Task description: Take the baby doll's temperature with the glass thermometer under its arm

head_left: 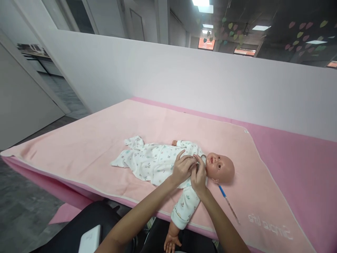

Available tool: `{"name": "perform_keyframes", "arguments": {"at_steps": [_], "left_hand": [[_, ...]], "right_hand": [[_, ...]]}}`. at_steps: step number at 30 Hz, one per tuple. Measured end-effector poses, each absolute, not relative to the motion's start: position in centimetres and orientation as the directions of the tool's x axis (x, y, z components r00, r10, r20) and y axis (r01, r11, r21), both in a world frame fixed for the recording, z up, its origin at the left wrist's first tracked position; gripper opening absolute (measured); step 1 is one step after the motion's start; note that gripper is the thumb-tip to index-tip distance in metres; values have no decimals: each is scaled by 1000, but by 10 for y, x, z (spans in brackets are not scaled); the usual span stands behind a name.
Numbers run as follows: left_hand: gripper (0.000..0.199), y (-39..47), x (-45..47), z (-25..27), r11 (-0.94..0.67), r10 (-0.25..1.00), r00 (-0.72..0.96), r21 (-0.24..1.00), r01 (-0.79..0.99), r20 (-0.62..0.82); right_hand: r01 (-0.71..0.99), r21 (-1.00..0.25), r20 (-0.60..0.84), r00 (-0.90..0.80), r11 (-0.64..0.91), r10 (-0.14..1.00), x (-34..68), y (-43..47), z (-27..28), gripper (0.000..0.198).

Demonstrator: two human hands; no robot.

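Observation:
A baby doll (pixel 220 168) lies on its back, its head to the right. It wears a white patterned romper (pixel 147 161). My left hand (pixel 183 168) is at the upper chest, fingers closed in a pinch near the collar, with one finger raised. Against it, my right hand (pixel 198 175) pinches at the same spot, just below the doll's chin. The fingers hide most of the bit of cloth between them. One sleeved doll arm (pixel 184 209) hangs over the table's front edge, its hand below.
A thin stick with a blue end (pixel 228 202) lies right of the doll. Under everything is a pale pink mat (pixel 105 137) on a darker pink cover (pixel 302 168). Behind stands a white wall (pixel 184 77) with glass above. A white rectangular device (pixel 90 239) rests by my lap.

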State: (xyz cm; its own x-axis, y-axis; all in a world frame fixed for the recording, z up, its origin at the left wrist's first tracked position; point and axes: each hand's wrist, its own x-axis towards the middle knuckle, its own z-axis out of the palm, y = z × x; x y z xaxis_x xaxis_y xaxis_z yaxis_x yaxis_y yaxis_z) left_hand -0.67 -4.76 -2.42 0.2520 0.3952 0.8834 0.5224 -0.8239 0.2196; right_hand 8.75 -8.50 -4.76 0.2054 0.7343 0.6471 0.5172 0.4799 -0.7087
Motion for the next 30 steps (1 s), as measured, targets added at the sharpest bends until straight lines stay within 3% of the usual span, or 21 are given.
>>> {"name": "perform_keyframes", "arguments": {"at_steps": [9,14,18,24,30], "left_hand": [[10,-46,-8,-20,-836,433,255,279,473,865],[22,-47,-26,-16,-827,514,323,358,433,795],[21,-52,-45,-19,-733,621,314,391,556,718],[16,-59,-47,-26,-702,623,295,352,619,724],[12,-61,-43,-26,-675,619,224,364,642,753]], "right_hand": [[451,-740,658,334,499,675,87,-80,-50,39],[508,-699,708,394,503,586,84,-78,-48,34],[594,-626,758,311,506,573,85,-78,-47,34],[744,-368,876,76,558,476,86,-81,-41,32],[763,-342,872,42,548,487,85,-83,-37,22]]}}
